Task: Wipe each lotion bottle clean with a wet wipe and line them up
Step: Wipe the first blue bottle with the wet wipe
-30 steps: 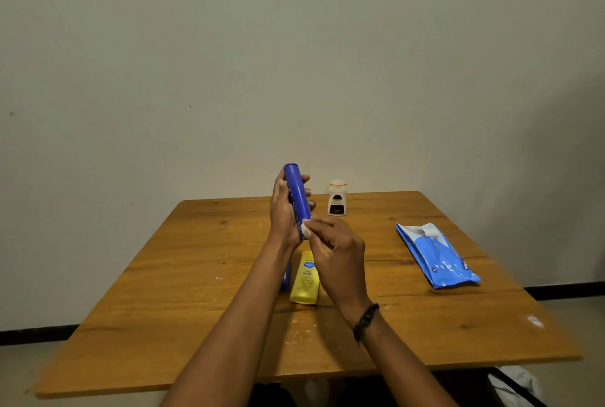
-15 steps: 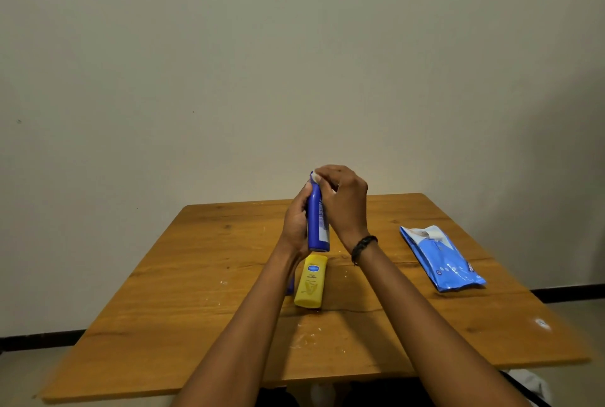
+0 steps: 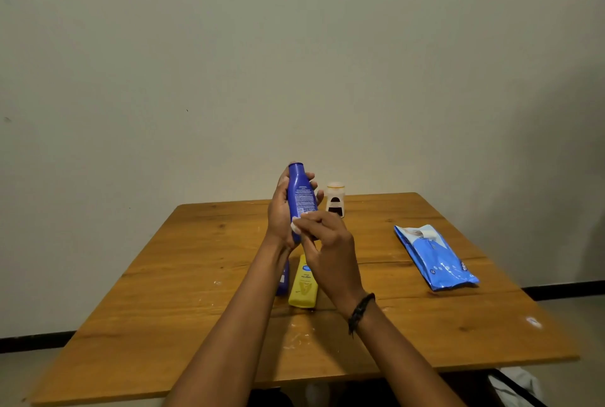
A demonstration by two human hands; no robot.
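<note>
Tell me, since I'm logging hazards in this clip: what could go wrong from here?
1. The left hand holds the blue bottle in the air while the right hand rubs the wet wipe on its lower part. Once damp, it might slip and fall onto the yellow bottle lying just below.
2. The small white bottle stands upright just beyond the hands; a wide wiping stroke could knock it over.
</note>
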